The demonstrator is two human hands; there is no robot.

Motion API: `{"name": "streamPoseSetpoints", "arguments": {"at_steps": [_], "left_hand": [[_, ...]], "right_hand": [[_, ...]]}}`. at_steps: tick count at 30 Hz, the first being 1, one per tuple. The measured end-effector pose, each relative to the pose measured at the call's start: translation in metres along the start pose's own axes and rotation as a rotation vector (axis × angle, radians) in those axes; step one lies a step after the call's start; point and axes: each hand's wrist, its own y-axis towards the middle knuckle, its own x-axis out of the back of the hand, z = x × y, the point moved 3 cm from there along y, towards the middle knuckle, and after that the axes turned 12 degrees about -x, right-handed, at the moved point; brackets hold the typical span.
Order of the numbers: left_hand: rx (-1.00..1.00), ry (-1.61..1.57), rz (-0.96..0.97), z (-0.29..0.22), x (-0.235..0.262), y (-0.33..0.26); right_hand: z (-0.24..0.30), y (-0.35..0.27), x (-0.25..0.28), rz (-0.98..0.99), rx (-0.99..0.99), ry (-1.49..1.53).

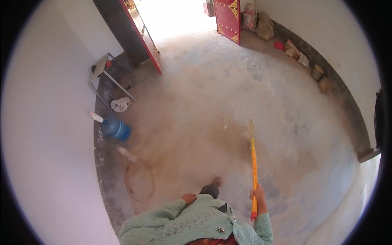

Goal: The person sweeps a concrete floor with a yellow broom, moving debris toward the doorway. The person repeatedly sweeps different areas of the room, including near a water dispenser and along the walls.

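Here, a blue water jug [116, 128] lies at ten o'clock; right hand [258, 195] grips an orange broom [254, 163], left hand [189, 198] loosely curled, empty.

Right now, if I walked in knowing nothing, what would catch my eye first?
Likely the bright orange broom, gripped in the person's right hand with its bristles on the dusty concrete floor. Next, the blue water jug lying by the left wall, and the red doors open to glaring daylight at the top.
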Motion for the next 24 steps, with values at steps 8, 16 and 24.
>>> {"name": "streamPoseSetpoints", "arguments": {"at_steps": [8, 16, 24], "left_hand": [[0.037, 0.006, 0.14, -0.021, 0.002, 0.069], [0.107, 0.07, 0.172, -0.021, -0.004, 0.091], [0.176, 0.09, 0.045, -0.081, -0.011, 0.056]], "right_hand": [[0.033, -0.122, 0.033, -0.358, 0.066, 0.131], [-0.042, -0.165, 0.102, -0.696, 0.128, 0.354], [-0.063, -0.115, 0.246, -0.427, 0.117, 0.274]]}}
